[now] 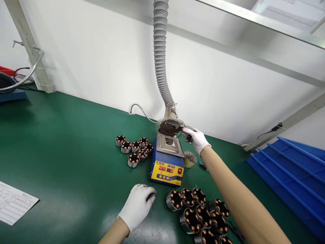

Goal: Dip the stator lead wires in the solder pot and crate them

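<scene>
My left hand (pixel 138 202), in a white glove, rests on the green table with its fingers curled in; only a dark gap shows beside the thumb. My right hand (pixel 198 138), gloved too, is closed on a dark metal thing at the right edge of the round extraction hood; its kind I cannot make out. Left of and below that hand stands a blue and yellow solder pot (pixel 166 171) with lit red digits. Its square metal top holds a small bath (pixel 169 142) under the hood (pixel 170 127).
Several copper-wound stators (pixel 136 146) stand left of the pot, and more stators (pixel 191 220) stand in front at the right. A round tin (pixel 190 159) is beside the pot. Blue trays (pixel 291 183) lie at the right, a printed sheet (pixel 15 203) at the left. A grey hose (pixel 160 47) rises behind.
</scene>
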A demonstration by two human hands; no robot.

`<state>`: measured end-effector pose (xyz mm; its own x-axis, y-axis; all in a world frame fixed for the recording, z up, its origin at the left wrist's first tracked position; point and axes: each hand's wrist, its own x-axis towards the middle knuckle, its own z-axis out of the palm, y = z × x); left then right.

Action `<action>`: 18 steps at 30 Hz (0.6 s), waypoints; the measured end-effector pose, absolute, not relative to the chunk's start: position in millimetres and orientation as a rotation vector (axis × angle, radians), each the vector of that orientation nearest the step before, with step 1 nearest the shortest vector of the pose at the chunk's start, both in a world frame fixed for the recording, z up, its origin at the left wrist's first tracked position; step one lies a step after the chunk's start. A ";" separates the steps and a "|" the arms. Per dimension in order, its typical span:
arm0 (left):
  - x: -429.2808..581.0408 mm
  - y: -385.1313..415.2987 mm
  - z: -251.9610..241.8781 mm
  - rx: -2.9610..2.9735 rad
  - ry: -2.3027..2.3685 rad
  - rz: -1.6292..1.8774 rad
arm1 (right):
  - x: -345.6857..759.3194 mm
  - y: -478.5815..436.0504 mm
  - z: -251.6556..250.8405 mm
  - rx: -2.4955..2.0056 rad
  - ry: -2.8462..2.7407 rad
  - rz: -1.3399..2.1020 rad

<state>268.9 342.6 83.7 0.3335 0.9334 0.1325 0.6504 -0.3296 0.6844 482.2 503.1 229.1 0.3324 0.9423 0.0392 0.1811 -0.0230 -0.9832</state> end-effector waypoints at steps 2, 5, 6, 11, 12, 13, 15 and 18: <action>269.0 342.9 84.8 2.064 1.395 0.703 | 479.7 514.8 227.1 -1.460 -0.985 0.889; 268.9 343.2 86.7 2.052 1.399 0.685 | 473.5 527.5 224.9 -1.440 -0.876 0.934; 268.9 343.4 86.9 2.055 1.397 0.682 | 471.6 529.1 225.0 -1.433 -0.851 0.946; 268.9 343.5 83.2 2.083 1.393 0.721 | 465.7 514.3 231.4 -1.380 -0.814 0.991; 268.9 343.4 82.2 2.086 1.391 0.732 | 464.8 507.3 233.2 -1.363 -0.827 0.996; 268.9 343.4 81.5 2.089 1.385 0.740 | 463.9 499.0 234.7 -1.343 -0.848 1.000; 268.9 343.2 81.2 2.092 1.380 0.749 | 461.7 478.8 236.5 -1.293 -0.900 1.004; 268.5 342.7 83.8 2.100 1.387 0.735 | 457.3 441.4 233.1 -1.193 -1.036 0.954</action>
